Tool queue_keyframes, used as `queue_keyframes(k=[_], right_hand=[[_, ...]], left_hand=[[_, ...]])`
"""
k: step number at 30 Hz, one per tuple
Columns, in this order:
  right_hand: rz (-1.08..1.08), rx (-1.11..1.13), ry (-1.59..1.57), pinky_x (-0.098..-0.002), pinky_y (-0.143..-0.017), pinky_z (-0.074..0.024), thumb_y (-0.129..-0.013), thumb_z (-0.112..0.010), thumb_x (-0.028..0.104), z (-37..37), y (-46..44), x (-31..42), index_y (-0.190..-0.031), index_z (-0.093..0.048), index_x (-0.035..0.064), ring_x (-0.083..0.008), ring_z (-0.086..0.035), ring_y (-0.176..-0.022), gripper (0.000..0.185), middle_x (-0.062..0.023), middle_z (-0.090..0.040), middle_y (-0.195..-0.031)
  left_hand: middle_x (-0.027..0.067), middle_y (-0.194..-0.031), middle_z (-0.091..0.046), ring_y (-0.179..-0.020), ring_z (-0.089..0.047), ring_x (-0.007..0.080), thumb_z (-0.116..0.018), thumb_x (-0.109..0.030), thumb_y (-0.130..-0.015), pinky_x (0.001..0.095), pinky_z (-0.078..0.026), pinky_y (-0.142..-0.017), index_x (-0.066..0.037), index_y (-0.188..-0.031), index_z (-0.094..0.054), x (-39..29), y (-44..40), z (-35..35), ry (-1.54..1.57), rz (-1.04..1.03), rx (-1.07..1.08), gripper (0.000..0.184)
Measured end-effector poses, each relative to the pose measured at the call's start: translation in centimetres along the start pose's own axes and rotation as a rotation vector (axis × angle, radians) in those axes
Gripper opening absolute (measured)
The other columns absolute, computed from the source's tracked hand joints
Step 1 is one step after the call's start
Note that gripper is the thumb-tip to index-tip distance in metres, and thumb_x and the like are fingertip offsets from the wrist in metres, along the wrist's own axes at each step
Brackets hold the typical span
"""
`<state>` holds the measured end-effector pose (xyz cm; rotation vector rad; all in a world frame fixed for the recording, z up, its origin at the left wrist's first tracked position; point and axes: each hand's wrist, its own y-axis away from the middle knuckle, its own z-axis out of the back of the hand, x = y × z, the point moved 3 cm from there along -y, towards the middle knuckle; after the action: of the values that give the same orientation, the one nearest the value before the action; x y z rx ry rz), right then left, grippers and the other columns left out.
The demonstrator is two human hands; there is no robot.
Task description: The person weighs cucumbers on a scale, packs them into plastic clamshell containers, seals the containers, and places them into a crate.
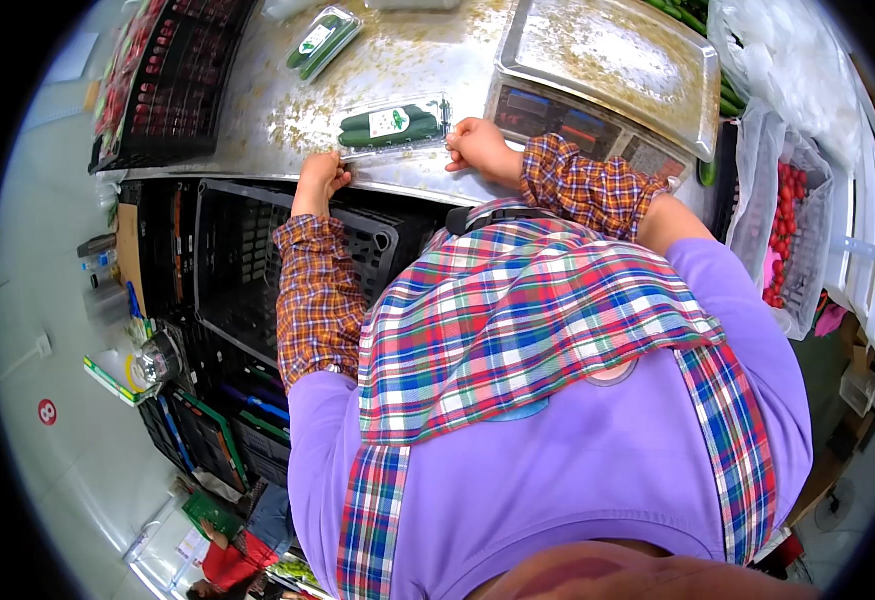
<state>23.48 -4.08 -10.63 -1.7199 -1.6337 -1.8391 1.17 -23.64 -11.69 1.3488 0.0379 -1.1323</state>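
In front of me on the metal table, a clear plastic box [412,126] holds several green cucumbers and bears a white and green label. My left hand [321,180] pinches its near left corner. At the right end, my right hand [481,146] has its fingers closed on the box's edge. Farther back to the left lies a similar labelled pack of cucumbers [323,44], touched by neither hand.
A scale [582,125] with a metal tray [612,60] stands at the right. Black crates with red contents [162,90] rise at the left. An empty black crate [242,270] sits below the table edge. At far right, a lined bin holds red tomatoes [783,230]. Another person [242,560] is at lower left.
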Motion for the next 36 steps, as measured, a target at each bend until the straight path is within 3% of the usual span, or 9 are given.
queue_keyframes(k=[3,7,10,17,21,22,25,31,36], right_hand=[[0.101,0.033,0.107,-0.0303,-0.049,-0.0557,-0.087,-0.057,0.007,0.3,0.2,0.5,-0.085,-0.05,-0.0021,-0.0159,-0.06,-0.053,0.012,-0.0075,-0.054,-0.068],[0.343,0.155,0.202,-0.028,-0.044,-0.0504,-0.082,-0.06,0.011,-0.8,2.2,3.2,-0.076,-0.053,-0.0012,-0.0137,-0.059,-0.049,0.015,-0.0062,-0.055,-0.063],[0.396,0.161,0.266,-0.028,-0.043,-0.0485,-0.079,-0.062,0.015,-1.2,3.2,4.5,-0.071,-0.053,-0.0018,-0.015,-0.058,-0.046,0.02,-0.0086,-0.057,-0.06],[0.277,0.183,0.17,-0.0287,-0.044,-0.0504,-0.081,-0.062,0.02,0.2,1.6,3.8,-0.07,-0.052,-0.0018,-0.0162,-0.059,-0.047,0.026,-0.0101,-0.058,-0.059],[0.101,0.138,0.23,-0.0288,-0.042,-0.0503,-0.088,-0.055,0.031,1.9,0.0,2.3,-0.06,-0.05,-0.0024,-0.0174,-0.059,-0.045,0.043,-0.012,-0.058,-0.058],[0.115,0.115,0.239,-0.0278,-0.042,-0.0495,-0.086,-0.06,0.028,2.0,-0.1,2.4,-0.084,-0.056,-0.004,-0.015,-0.056,-0.043,0.032,-0.0086,-0.056,-0.058],[0.278,-0.066,0.372,-0.033,-0.048,-0.0488,-0.088,-0.052,0.028,1.2,-0.4,3.2,-0.056,-0.056,0.0006,-0.0176,-0.058,-0.043,0.043,-0.0102,-0.059,-0.052],[0.216,-0.216,0.371,-0.0325,-0.045,-0.0462,-0.083,-0.061,0.022,1.0,-1.6,2.5,-0.077,-0.06,-0.0002,-0.0178,-0.057,-0.044,0.023,-0.0084,-0.059,-0.056],[0.196,-0.245,0.324,-0.0315,-0.043,-0.0453,-0.082,-0.061,0.017,0.7,-1.6,1.8,-0.083,-0.061,-0.0009,-0.0171,-0.057,-0.046,0.018,-0.0097,-0.059,-0.062]], left_hand=[[0.0047,-0.072,-0.049,-0.057,-0.049,0.0154,-0.05,-0.016,-0.092,0.0285,-0.053,-0.055,0.0,-0.087,-0.054,0.5,-1.0,0.6,0.065,-0.033,0.059,0.018],[0.0044,-0.081,-0.054,-0.065,-0.055,0.0139,-0.049,-0.015,-0.094,0.0312,-0.058,-0.062,0.001,-0.106,-0.052,-0.5,0.5,0.3,-0.021,-0.098,-0.053,0.02],[0.0043,-0.085,-0.054,-0.067,-0.055,0.0142,-0.047,-0.017,-0.095,0.031,-0.057,-0.062,0.0,-0.107,-0.053,-1.3,1.4,-0.2,0.021,-0.116,-0.036,0.022],[0.0022,-0.083,-0.055,-0.068,-0.055,0.0123,-0.048,-0.019,-0.095,0.0304,-0.055,-0.063,-0.002,-0.102,-0.053,-1.9,2.0,-0.3,0.043,-0.143,-0.015,0.019],[0.0031,-0.084,-0.055,-0.07,-0.055,0.0133,-0.05,-0.019,-0.094,0.031,-0.055,-0.064,-0.002,-0.104,-0.053,-2.2,1.6,0.2,0.039,-0.163,-0.015,0.02],[0.0035,-0.085,-0.056,-0.071,-0.055,0.0138,-0.05,-0.019,-0.094,0.0311,-0.055,-0.064,-0.002,-0.105,-0.053,-2.0,1.6,0.3,0.042,-0.169,-0.017,0.021],[0.0051,-0.088,-0.056,-0.075,-0.055,0.0159,-0.053,-0.02,-0.093,0.0305,-0.055,-0.064,-0.001,-0.107,-0.053,-1.8,1.7,0.2,0.141,-0.219,-0.058,0.023],[0.0053,-0.091,-0.057,-0.076,-0.055,0.0158,-0.055,-0.02,-0.092,0.0293,-0.054,-0.063,-0.001,-0.106,-0.056,-2.1,1.2,-0.2,0.123,-0.272,-0.1,0.024],[0.0038,-0.076,-0.058,-0.063,-0.055,0.0126,-0.056,-0.015,-0.09,0.0283,-0.053,-0.059,0.001,-0.097,-0.059,-1.4,-0.8,0.6,0.008,-0.297,-0.088,0.018]])
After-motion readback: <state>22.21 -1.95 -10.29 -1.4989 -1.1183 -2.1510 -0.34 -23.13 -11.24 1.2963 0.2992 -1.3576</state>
